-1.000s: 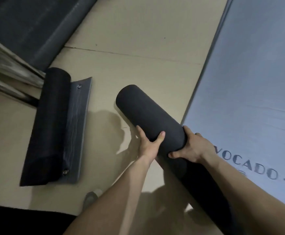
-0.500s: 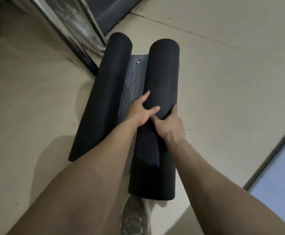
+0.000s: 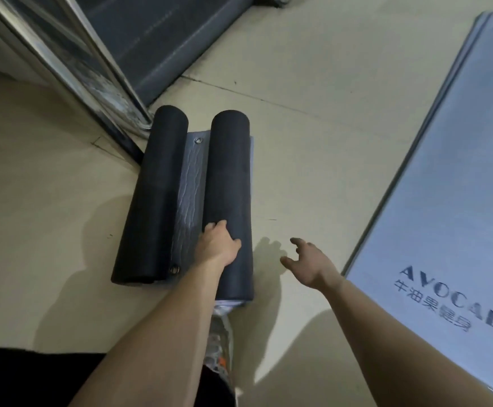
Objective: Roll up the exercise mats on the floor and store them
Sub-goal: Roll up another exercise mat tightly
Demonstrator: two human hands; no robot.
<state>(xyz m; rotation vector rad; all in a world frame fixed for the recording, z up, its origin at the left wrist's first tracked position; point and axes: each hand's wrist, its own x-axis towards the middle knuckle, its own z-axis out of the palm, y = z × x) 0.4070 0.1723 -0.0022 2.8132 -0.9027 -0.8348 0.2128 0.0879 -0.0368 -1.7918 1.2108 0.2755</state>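
On the beige tiled floor (image 3: pixel 313 136), beside a scuffed metal frame (image 3: pixel 92 69) at far left, lies a black rolled foam mat (image 3: pixel 151 195). Its grey textured loose flap (image 3: pixel 191 186) spreads out to the right. A second black rolled foam mat (image 3: pixel 229 171) now lies on that flap, parallel to the first roll, with a strip of flap showing between them. Half a second ago both hands clasped this second roll. Now only the left hand (image 3: pixel 217 245) is on it, near its close end, grip released, fingers laid over the curve. The right hand (image 3: pixel 310 265) has come away and hovers over bare floor just right of the roll, grip released, fingers spread, holding nothing. Open floor runs from the roll's right edge to a flat pale grey mat printed AVOCADO (image 3: pixel 445 201), which lies unrolled at far right. A patterned shoe (image 3: pixel 220 333) shows just below the roll's near end.
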